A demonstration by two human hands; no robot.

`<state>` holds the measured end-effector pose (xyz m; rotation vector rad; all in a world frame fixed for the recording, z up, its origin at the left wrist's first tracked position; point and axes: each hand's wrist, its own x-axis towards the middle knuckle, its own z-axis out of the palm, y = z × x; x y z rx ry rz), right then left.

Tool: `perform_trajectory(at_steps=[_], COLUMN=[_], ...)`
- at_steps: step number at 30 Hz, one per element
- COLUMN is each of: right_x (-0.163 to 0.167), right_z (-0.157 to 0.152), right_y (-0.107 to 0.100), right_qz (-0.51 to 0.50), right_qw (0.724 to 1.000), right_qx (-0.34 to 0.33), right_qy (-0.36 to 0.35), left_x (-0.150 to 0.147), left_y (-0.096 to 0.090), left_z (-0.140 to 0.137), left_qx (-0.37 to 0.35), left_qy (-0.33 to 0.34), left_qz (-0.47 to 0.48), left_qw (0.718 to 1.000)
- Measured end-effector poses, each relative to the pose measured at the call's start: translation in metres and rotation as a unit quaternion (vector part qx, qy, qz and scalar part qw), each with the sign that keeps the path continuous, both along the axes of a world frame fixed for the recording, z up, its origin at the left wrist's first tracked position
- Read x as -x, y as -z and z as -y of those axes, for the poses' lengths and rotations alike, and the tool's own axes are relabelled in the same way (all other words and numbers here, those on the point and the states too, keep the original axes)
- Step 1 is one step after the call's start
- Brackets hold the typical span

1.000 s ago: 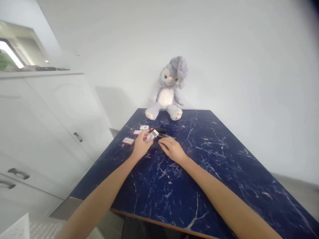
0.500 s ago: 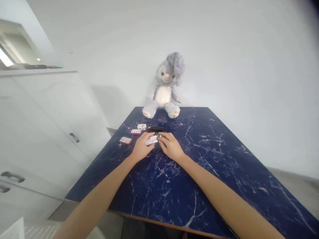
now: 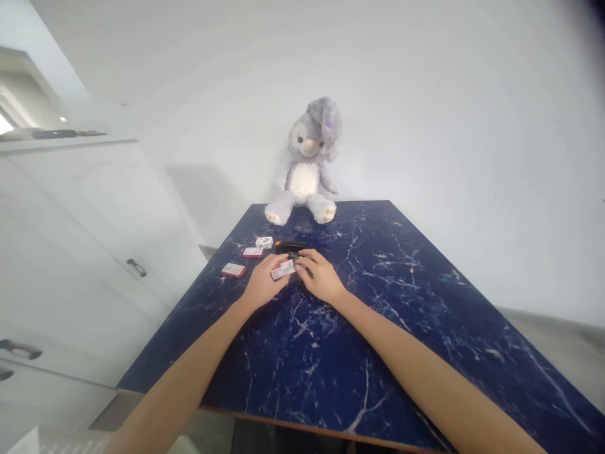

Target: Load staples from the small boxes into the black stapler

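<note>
My left hand (image 3: pixel 262 280) is closed around a small white and red cardboard box (image 3: pixel 282 270), held tilted just above the table. Its printed face is turned up towards me. At the box's right end is my right hand (image 3: pixel 322 277), thumb and fingers drawn together in a pinch. A small dark item (image 3: pixel 293 256) shows by the right fingertips; its kind is too small to make out. Just beyond the hands lies a black stapler-like object (image 3: pixel 290 246) with an orange end.
To the left are a white box (image 3: pixel 264 242) and two flat red and white boxes (image 3: pixel 253 252). A grey plush toy (image 3: pixel 305 170) sits at the far edge of the blue marbled table (image 3: pixel 378 302), against the wall. White cabinets (image 3: pixel 94 252) stand at the left.
The box in my left hand has turned slightly, and more of its red print shows. The dark item by the right fingertips shows more clearly. My view has shifted a little.
</note>
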<state>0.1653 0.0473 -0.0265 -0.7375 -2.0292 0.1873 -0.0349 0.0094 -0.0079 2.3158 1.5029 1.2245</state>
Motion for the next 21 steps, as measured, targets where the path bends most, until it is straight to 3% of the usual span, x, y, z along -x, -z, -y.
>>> perform_trajectory(at_steps=[8,13,21], right_x=[0.0,-0.0015,-0.0059], right_z=[-0.0063,-0.0066,-0.0087], right_y=[0.0042,0.0001,-0.0017], right_qz=[-0.028,-0.04,-0.147], right_qw=[0.995,0.995,0.966], right_qx=[0.048,0.073,0.214], right_qy=[0.08,0.057,0.009], left_x=[-0.0003,-0.0013,-0.0029], left_y=[-0.0012,-0.002,0.0005], left_z=[0.0006,0.0016,0.0018], left_qx=[0.003,0.002,-0.004], left_qy=[0.019,0.031,0.012], left_qz=[-0.016,-0.013,-0.005], left_qw=[1.0,0.999,1.0])
